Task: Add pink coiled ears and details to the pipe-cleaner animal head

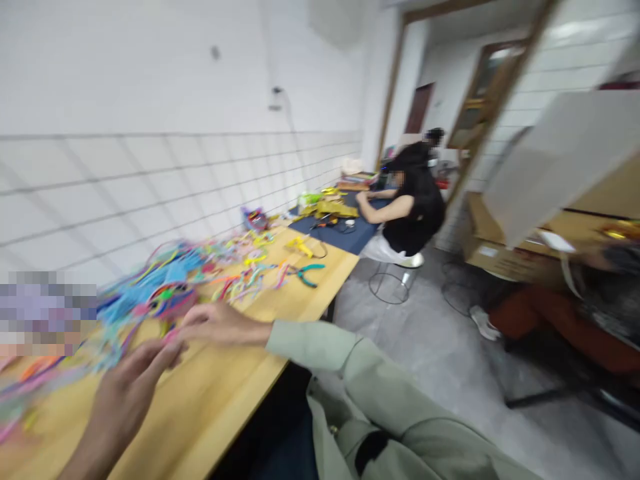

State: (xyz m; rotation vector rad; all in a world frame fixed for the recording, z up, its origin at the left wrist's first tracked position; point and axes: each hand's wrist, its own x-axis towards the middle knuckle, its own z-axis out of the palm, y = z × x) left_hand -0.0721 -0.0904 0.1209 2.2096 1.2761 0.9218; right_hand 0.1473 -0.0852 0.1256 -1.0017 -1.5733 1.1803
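Observation:
Over the near part of the table, my left hand (127,380) and my right hand (217,325) meet at the fingertips. Both are closed on a small pink pipe cleaner (171,336), mostly covered by the fingers and blurred. Just behind them is a roll or bundle of pink, blue and green material (173,300), its kind unclear. Blue pipe cleaners (145,283) lie heaped beyond it, with more strands in many colours around. Pliers with teal handles (306,273) rest to the right, beside short coloured pieces.
A yellow glue gun (303,247) lies on the wooden table (320,293) near a dark blue surface (325,233). A tiled wall (150,180) borders the back. One person (415,200) sits at the far end; another sits at right near a cardboard box (500,247).

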